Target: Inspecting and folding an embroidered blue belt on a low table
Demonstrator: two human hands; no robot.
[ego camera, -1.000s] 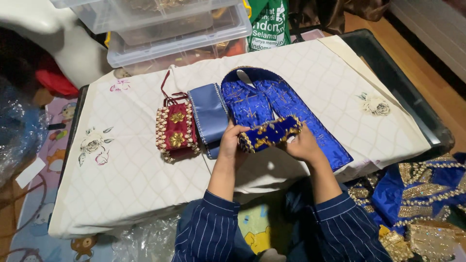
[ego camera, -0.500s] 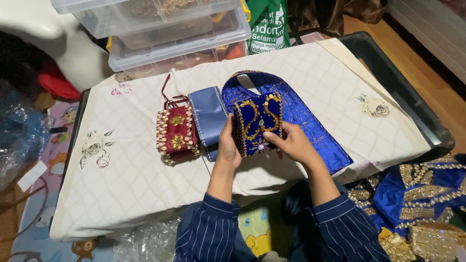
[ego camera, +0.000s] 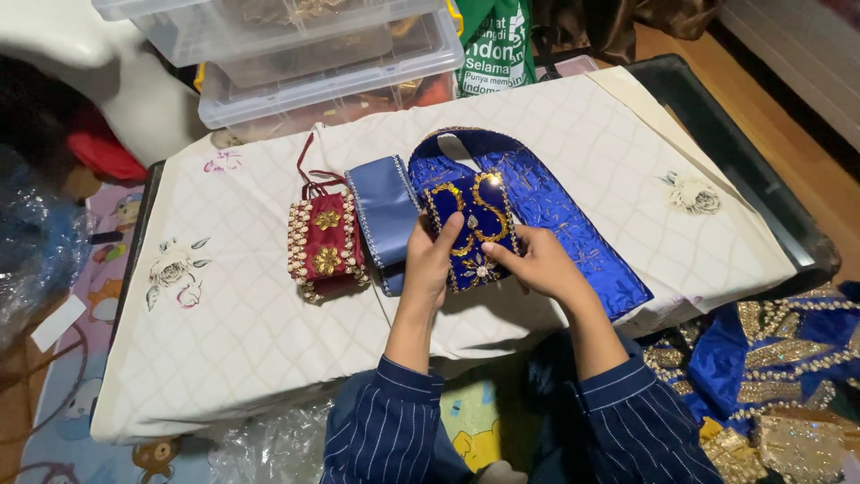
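Both hands, left (ego camera: 433,254) and right (ego camera: 536,264), grip the blue pouch (ego camera: 470,233), now turned upright from lying sideways a moment ago, its gold embroidery facing up. It sits over the blue sash (ego camera: 555,215) on the counter (ego camera: 233,341), beside the red pouch (ego camera: 324,248).

Left hand (ego camera: 436,254): bare, no ring, no watch visible. Right hand (ego camera: 537,264): bare, likewise unadorned. Both forearms uncovered from wrist to about mid-forearm. Left sleeve (ego camera: 385,421): dark navy cloth, thin pale vertical pinstripes, cuff pushed up, folded edge showing. Right sleeve (ego camera: 640,408): same navy pinstripe fabric, cuff likewise pushed up, band of cuff distinct from sleeve body. Sleeves loose, creased near cuffs. Rest of garment out of view below frame edge.
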